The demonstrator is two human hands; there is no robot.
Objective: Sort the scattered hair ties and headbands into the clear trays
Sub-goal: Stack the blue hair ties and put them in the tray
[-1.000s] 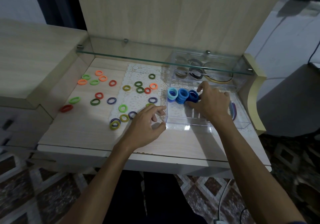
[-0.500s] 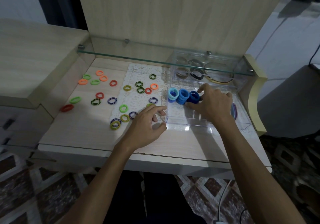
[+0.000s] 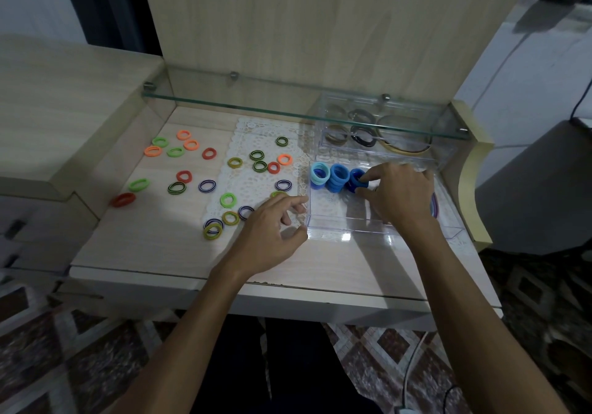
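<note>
Sorting hair ties into clear trays, centre right of the frame.

Right hand point(image 3: 397, 194) inside the near tray point(image 3: 346, 224), thumb and forefinger pinching the dark blue ties point(image 3: 355, 181) at the right end of a row; beside them to the left, mid blue ties point(image 3: 338, 178) and light blue ties point(image 3: 320, 174), all standing on edge at the tray's far left corner. Left hand point(image 3: 272, 231) resting on the desk point(image 3: 144, 240) just left of the tray, fingers loosely spread, holding nothing, fingertips near the tray wall. Many loose ties point(image 3: 205, 173) in orange, green, red and striped colours scattered over the left and centre, some on a white lace mat point(image 3: 253, 189). Far tray point(image 3: 381, 134) at upper right, under a glass shelf point(image 3: 288, 109), holding dark and beige bands.
</note>
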